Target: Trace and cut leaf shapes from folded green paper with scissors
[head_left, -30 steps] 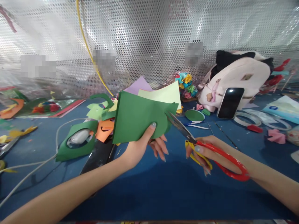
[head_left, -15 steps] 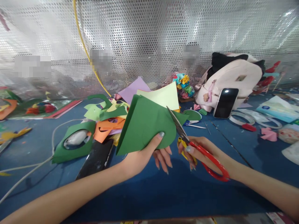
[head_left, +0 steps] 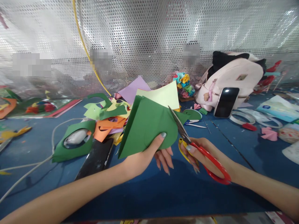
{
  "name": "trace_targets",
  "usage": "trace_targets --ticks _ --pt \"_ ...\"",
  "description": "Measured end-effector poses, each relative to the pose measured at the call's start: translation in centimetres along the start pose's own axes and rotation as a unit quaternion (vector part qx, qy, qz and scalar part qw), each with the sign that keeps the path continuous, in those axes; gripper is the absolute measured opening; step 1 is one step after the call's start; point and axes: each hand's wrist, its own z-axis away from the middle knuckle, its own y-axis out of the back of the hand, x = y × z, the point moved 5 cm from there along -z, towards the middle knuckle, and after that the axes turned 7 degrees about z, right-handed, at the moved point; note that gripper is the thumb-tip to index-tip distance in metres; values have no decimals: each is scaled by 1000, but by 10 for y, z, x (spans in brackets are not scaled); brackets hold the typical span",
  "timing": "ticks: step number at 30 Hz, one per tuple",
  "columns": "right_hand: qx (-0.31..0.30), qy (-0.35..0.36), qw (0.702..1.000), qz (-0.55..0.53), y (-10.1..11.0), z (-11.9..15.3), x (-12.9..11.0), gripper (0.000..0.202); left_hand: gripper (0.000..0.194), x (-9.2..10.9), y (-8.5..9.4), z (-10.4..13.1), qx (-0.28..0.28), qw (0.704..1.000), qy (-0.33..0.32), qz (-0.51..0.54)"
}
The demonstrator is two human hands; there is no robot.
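A folded sheet of green paper is pinched in my left hand, thumb on top and the fingers underneath. Its right side has a rounded cut edge, and a green strip trails off behind the blades. My right hand grips scissors with red and yellow handles, fingers through the loops. The blades point up and to the left, beside the rounded edge of the paper; whether they touch it I cannot tell.
Paper scraps and a dark phone lie to the left, near a green cut-out. Pale green paper lies behind. A backpack with a phone leaning on it stands at the back right, by tape rolls.
My left hand and the green paper have shifted slightly right and down. The scissors have moved a little to the right with my right hand. Both grips are the same.
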Motion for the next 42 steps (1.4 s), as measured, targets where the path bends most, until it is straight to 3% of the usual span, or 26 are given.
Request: trace_targets --ticks 13,18,24,31,39,42 --pt "35 -24 999 29 -1 -2 0 33 55 3 -3 1 -9 1000 -26 3" --pt "19 -15 999 23 3 -1 2 33 56 6 -3 0 -24 999 -22 11" --pt "7 -12 1000 23 7 2 0 32 53 7 5 -3 -42 998 -21 36" --pt "7 -15 999 30 11 3 3 38 52 4 11 -6 -119 991 -14 56" --pt "17 -52 995 80 15 6 -2 44 54 11 22 -11 -93 995 -23 1" --pt "20 -53 994 93 15 6 2 44 56 11 23 -12 -114 993 1 10"
